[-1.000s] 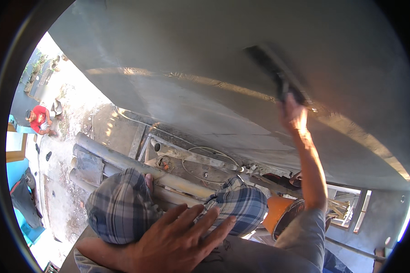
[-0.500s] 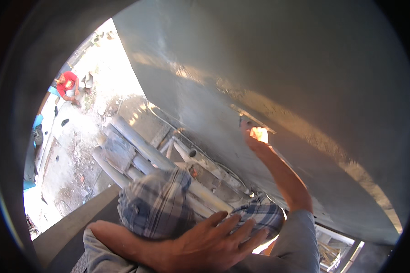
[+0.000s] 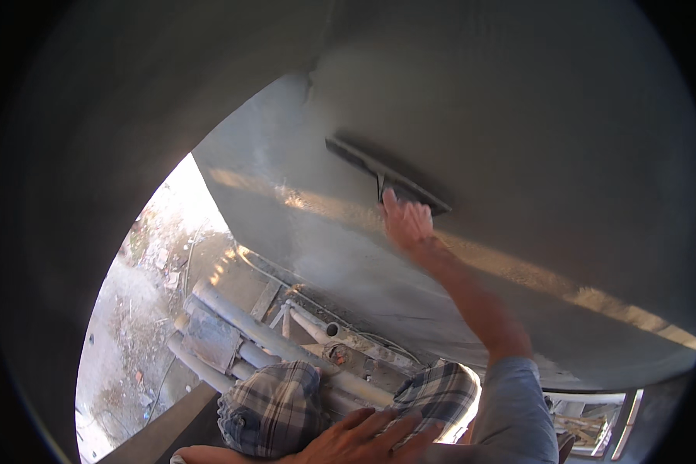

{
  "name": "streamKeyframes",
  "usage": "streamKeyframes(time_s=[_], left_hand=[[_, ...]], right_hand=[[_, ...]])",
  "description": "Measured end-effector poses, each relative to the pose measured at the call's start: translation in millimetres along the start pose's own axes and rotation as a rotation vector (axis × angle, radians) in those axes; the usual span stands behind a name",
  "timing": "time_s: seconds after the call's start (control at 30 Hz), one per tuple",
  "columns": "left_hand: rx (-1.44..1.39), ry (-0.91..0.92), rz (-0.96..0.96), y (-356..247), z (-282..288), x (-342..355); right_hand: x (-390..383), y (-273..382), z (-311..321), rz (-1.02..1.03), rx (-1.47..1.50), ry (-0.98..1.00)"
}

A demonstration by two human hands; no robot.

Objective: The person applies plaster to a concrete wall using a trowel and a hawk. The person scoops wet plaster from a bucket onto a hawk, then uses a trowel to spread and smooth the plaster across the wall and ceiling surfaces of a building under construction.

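Observation:
My right hand (image 3: 408, 223) is wrapped round the handle of a long flat plastering trowel (image 3: 392, 175). The blade lies against, or very close to, a smooth grey plastered wall (image 3: 533, 147), slanting down to the right just above a strip of sunlight. Part of the handle is hidden by my fingers. My left hand (image 3: 367, 439) rests across my lap by my knees, fingers spread, holding nothing. Both knees are covered in plaid cloth (image 3: 274, 406).
Below the knees, several grey pipes (image 3: 267, 332) lie side by side near the foot of the wall. Bright, rubble-strewn ground (image 3: 151, 309) spreads at the left. A plank-like edge (image 3: 170, 417) runs past the left knee. Wood pieces (image 3: 584, 433) show at the lower right.
My right hand has moved up the wall and a little left with the trowel, whose blade now shows plainly. The view has tilted upward. A person in red at the left is out of view.

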State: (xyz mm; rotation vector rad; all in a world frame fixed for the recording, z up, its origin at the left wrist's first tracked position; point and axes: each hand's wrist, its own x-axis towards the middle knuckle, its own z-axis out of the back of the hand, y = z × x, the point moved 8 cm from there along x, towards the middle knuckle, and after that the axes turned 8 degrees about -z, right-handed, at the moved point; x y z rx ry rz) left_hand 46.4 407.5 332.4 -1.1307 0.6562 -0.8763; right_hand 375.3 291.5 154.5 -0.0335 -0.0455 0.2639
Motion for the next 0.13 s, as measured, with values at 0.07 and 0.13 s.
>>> streamKeyframes(time_s=[0.07,0.13], left_hand=[[0.235,-0.094,-0.130,11,-15,-2],[0.322,-0.036,-0.142,21,-23,6]], right_hand=[[1,-1,86,-0.026,0.042,-0.099],[-2,-16,156,-0.096,0.094,-0.180]])
